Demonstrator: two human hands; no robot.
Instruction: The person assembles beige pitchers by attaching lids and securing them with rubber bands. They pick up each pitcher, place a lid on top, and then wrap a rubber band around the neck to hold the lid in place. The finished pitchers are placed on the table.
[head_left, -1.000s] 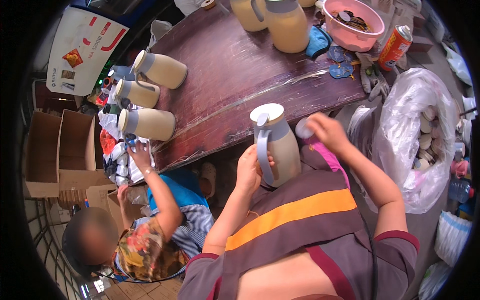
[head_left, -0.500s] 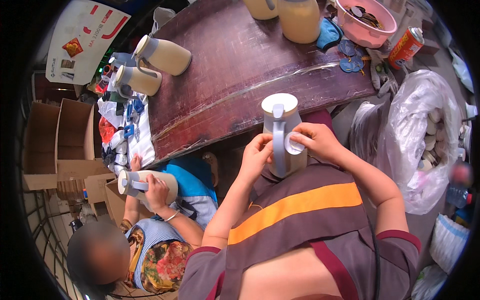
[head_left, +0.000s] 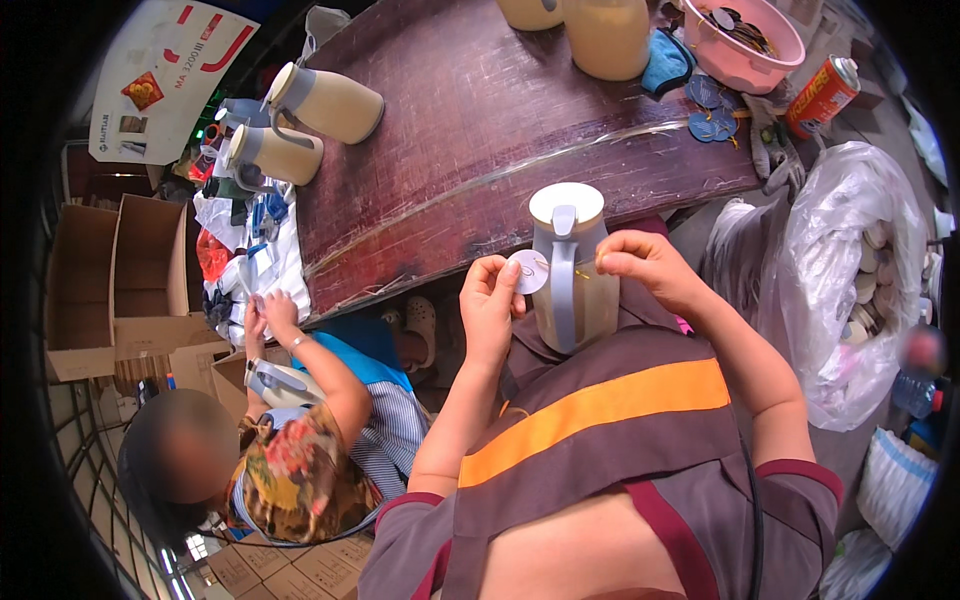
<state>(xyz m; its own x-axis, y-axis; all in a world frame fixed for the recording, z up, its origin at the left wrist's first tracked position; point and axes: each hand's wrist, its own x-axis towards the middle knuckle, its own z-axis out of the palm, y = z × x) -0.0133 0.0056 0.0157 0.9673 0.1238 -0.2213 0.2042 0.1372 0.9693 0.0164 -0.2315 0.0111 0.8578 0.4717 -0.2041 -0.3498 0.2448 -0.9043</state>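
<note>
An upright cream jug (head_left: 600, 300) with a grey handle and spout stands against my lap, below the table's near edge. My left hand (head_left: 487, 305), left of the handle, pinches a round white tag (head_left: 528, 272) between thumb and fingers. To the right of the handle, my right hand (head_left: 645, 265) is closed in a pinch. A short bit of yellow cord (head_left: 584, 272) shows at its fingertips and seems to run across the handle toward the tag; the handle hides part of it.
More cream jugs (head_left: 335, 106) rest on the dark red table (head_left: 430, 170). At its far right are a pink bowl (head_left: 745, 55), blue round tags (head_left: 712, 124) and an orange spray can (head_left: 825, 95). A plastic bag of discs (head_left: 840, 280) sits right. A co-worker (head_left: 300, 470) sits left, near cardboard boxes (head_left: 150, 270).
My hands have moved apart: the left carries the tag to the handle's left, the right has risen slightly. The co-worker's hands have left the other jug and reach toward the table's edge.
</note>
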